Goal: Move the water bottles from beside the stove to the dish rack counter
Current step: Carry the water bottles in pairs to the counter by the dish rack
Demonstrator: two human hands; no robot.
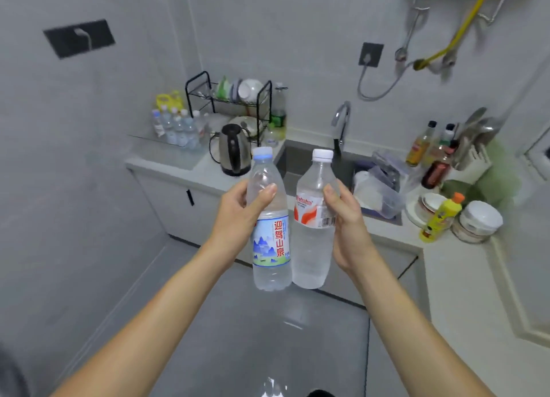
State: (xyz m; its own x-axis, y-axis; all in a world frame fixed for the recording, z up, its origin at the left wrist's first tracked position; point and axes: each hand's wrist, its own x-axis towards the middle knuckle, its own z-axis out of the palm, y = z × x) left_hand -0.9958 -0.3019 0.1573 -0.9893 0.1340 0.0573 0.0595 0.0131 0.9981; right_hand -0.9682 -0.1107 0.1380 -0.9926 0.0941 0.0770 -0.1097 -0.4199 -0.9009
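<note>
Left hand [238, 209] grasped the blue-label bottle [269, 227] at its upper body; right hand [342, 215] grasped the red-label bottle [312, 227] likewise. Both bottles were upright, touching side by side, held in mid-air over the floor, well short of the dish rack [229, 99] counter [166, 158].

I am viewing: grey tiled walls [268, 24]; grey floor [253, 337]; L-shaped pale tabletop [464, 277] over white cabinets [178, 206]; a sunken sink [300, 164] with chrome faucet [342, 120]; black wall sockets [370, 54]; yellow hose [464, 21] hanging top right. Light is falling evenly.
</note>
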